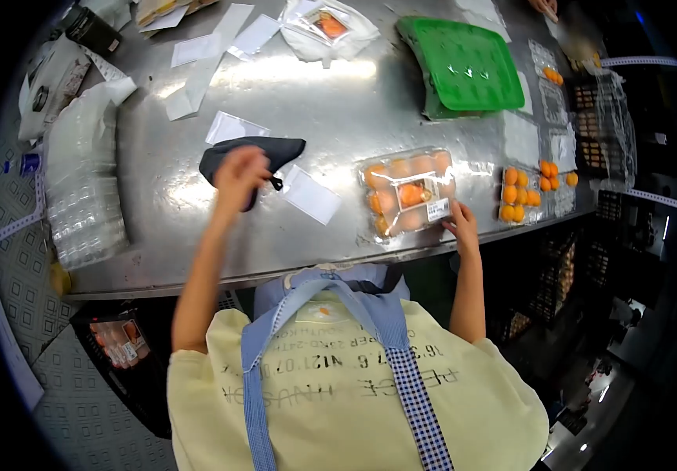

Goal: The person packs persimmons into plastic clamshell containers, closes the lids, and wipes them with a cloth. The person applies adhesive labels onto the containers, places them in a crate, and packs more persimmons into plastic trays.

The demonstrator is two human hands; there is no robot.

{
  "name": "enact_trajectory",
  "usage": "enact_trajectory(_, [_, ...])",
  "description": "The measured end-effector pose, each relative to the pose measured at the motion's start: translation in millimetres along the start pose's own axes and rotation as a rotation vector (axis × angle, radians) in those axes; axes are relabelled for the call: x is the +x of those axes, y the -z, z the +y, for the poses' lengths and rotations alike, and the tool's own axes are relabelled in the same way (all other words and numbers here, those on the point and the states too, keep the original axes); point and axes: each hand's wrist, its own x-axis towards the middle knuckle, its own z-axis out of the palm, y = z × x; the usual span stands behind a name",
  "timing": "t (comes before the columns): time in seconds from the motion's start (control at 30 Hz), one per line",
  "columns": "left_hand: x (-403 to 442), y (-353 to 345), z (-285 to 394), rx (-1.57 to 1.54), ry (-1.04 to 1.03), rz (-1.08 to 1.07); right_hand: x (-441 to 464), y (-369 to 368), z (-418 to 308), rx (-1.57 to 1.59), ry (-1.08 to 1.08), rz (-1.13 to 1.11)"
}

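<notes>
A clear plastic clamshell pack point(385, 222) of round orange fruit lies on the metal table, with a picture label point(415, 192) on its lid. My right hand point(464, 226) holds the pack's near right corner between fingers and thumb. Over a dark grey cloth pouch point(285, 149) is my left hand point(243, 166), smeared by motion; whether it touches the pouch, I cannot tell. White label sheets lie close by, one point(311, 195) right of the pouch and another point(235, 128) behind it.
Nested clear clamshells point(83, 177) stand at the left. A green plastic lid point(472, 63) sits at the back right. Open packs with orange fruit point(515, 195) line the right end. A white bag point(329, 35) and a dark jar point(89, 30) are at the back. Below left is a filled crate point(119, 345).
</notes>
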Motion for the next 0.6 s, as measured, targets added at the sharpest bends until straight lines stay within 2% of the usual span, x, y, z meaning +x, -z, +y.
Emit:
enact_trajectory(0.07, [-27.8, -61.8, -34.1, -0.016, 0.281, -0.176, -1.1, -0.5, 1.5, 0.060, 0.003, -0.042])
enact_trajectory(0.17, [-49.4, -124.3, -66.9, -0.062, 0.475, -0.384, 1.7, 10.6, 1.1, 0.136, -0.048, -0.146])
enact_trajectory(0.3, [-68.5, -167.3, -71.2, -0.076, 0.506, -0.441, -12.1, 8.8, -4.2, 0.284, -0.100, -0.417])
enact_trajectory(0.37, [-76.6, -174.5, -64.9, -0.193, 0.502, -0.331, -9.2, 6.7, 3.6, 0.321, -0.143, -0.534])
enact_trajectory(0.47, [-78.8, -175.7, -58.8, -0.313, 0.465, -0.239, -16.1, -2.9, 0.1, 0.267, -0.083, -0.650])
enact_trajectory(0.53, [-84.5, -174.6, -53.5, -0.358, 0.452, -0.209, -7.4, -6.9, 9.0, 0.288, -0.053, -0.613])
enact_trajectory(0.6, [-100.9, -173.7, -49.7, -0.386, 0.349, -0.141, -19.0, -9.4, -7.2, 0.315, 0.017, -0.676])
